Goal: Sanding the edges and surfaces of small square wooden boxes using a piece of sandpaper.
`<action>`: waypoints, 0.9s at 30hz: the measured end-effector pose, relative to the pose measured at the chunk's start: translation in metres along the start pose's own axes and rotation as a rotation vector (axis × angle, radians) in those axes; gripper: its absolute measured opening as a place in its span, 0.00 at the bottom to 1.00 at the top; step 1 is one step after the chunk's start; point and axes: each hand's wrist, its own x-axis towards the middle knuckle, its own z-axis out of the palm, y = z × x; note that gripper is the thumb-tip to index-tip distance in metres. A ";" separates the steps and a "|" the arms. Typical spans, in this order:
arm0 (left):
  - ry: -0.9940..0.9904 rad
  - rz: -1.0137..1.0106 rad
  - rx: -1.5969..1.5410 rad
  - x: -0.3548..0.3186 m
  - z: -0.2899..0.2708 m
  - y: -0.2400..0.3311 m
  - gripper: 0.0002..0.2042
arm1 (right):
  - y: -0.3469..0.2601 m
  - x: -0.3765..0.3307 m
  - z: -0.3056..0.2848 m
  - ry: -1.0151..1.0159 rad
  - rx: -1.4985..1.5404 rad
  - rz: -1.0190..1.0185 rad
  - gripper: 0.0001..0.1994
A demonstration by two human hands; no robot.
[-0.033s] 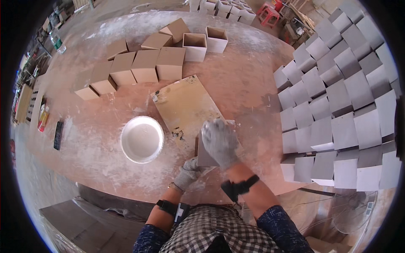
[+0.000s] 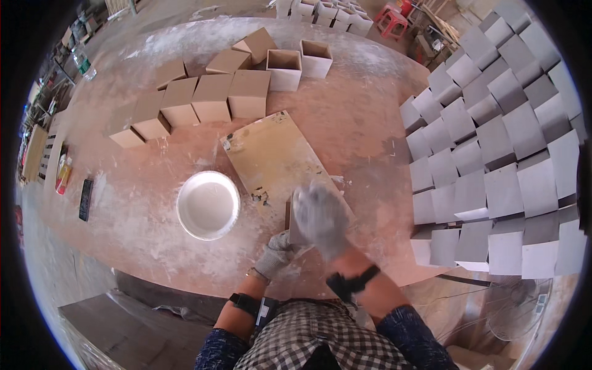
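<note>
A small box (image 2: pixel 296 233), brownish-grey on its visible side, is tilted near the table's front edge, mostly covered by my hands. My left hand (image 2: pixel 274 254), in a grey knit glove, is closed on its lower left corner. Over the box's right side is my gloved right hand (image 2: pixel 322 221), smeared by motion. Its fingers look curled in, and whatever they may hold is hidden. Just beyond lies a stained tan board (image 2: pixel 274 154), set at an angle. A white round tub (image 2: pixel 208 205) containing whitish stuff stands left of the board.
Several brown boxes (image 2: pixel 213 95) stand in rows at the far left, beside two open-topped white-sided boxes (image 2: pixel 285 69). Stacked grey-and-white boxes (image 2: pixel 493 148) wall off the right. A phone (image 2: pixel 86 199) and a plastic bottle (image 2: pixel 84 63) lie left; a red stool (image 2: pixel 393 23) is beyond the table.
My right hand has shifted slightly toward me and is more blurred. The left hand and the box it grips look almost unmoved.
</note>
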 end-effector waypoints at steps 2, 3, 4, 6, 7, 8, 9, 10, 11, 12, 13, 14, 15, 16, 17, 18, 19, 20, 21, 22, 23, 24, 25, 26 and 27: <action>0.050 0.034 -0.096 -0.001 0.007 -0.004 0.14 | -0.008 -0.017 -0.007 0.221 0.178 -0.149 0.11; 0.082 0.113 -0.080 -0.001 0.008 -0.006 0.14 | -0.010 -0.020 -0.009 0.123 0.202 -0.086 0.11; 0.096 0.098 -0.084 -0.001 0.009 -0.007 0.14 | -0.011 -0.019 -0.010 0.077 0.239 -0.063 0.11; 0.113 0.183 0.048 -0.001 0.009 -0.008 0.14 | -0.011 -0.013 -0.004 0.094 0.142 -0.093 0.12; 0.065 0.075 0.040 -0.001 0.008 -0.008 0.14 | -0.010 -0.009 0.002 0.152 0.004 -0.150 0.12; 0.037 -0.017 0.075 -0.002 0.006 -0.007 0.15 | -0.010 -0.002 0.008 0.138 -0.145 -0.171 0.12; 0.045 -0.037 0.145 -0.003 0.005 -0.007 0.14 | -0.011 0.004 0.010 0.041 -0.091 -0.071 0.12; 0.009 -0.113 0.057 -0.004 0.004 -0.006 0.14 | -0.014 0.010 0.008 -0.120 -0.043 0.060 0.12; -0.003 -0.120 0.003 -0.005 0.003 -0.005 0.13 | -0.016 0.013 0.008 -0.211 0.003 0.178 0.11; 0.018 -0.076 0.013 -0.005 0.002 -0.005 0.12 | -0.017 0.006 0.007 -0.126 -0.004 0.076 0.12; 0.001 -0.113 -0.126 -0.005 0.001 -0.004 0.12 | -0.016 -0.003 0.009 0.028 -0.024 -0.042 0.14; 0.022 -0.104 -0.208 -0.005 0.002 -0.002 0.12 | -0.016 -0.017 0.001 0.162 0.034 -0.120 0.14; 0.043 -0.101 -0.293 -0.004 0.002 0.000 0.12 | -0.012 -0.031 -0.004 0.154 0.085 -0.140 0.14; -0.011 -0.119 -0.133 -0.003 0.002 0.002 0.13 | -0.009 -0.050 -0.016 0.199 0.232 -0.158 0.13; -0.064 -0.133 0.032 -0.001 0.000 0.004 0.15 | -0.002 -0.068 -0.023 0.134 0.195 -0.159 0.11; -0.086 -0.123 0.094 0.000 -0.004 0.007 0.17 | 0.006 -0.089 -0.036 0.198 0.164 -0.268 0.11; -0.126 -0.181 -0.003 0.002 -0.009 0.011 0.20 | 0.016 -0.108 -0.044 0.017 0.046 -0.190 0.12; -0.139 -0.219 -0.208 -0.002 -0.017 0.018 0.23 | 0.025 -0.124 -0.055 0.026 -0.012 -0.184 0.13; -0.136 -0.173 -0.397 -0.002 -0.024 0.024 0.26 | 0.034 -0.141 -0.062 0.012 0.057 -0.062 0.14; -0.148 -0.271 -0.472 0.001 -0.031 0.029 0.29 | 0.042 -0.150 -0.067 -0.030 0.081 0.054 0.14; -0.147 -0.286 -0.529 0.003 -0.042 0.034 0.31 | 0.048 -0.162 -0.072 -0.070 0.099 0.171 0.14; -0.157 -0.288 -0.561 0.006 -0.052 0.040 0.33 | 0.053 -0.166 -0.072 -0.274 0.010 0.293 0.13; -0.200 -0.235 -0.649 0.011 -0.067 0.046 0.31 | 0.055 -0.173 -0.073 -0.297 0.156 0.493 0.13; -0.184 -0.314 -0.759 0.017 -0.072 0.053 0.30 | 0.057 -0.175 -0.069 -0.195 0.451 0.686 0.13; -0.161 -0.391 -0.867 0.025 -0.079 0.060 0.30 | 0.056 -0.179 -0.067 0.123 0.976 0.915 0.14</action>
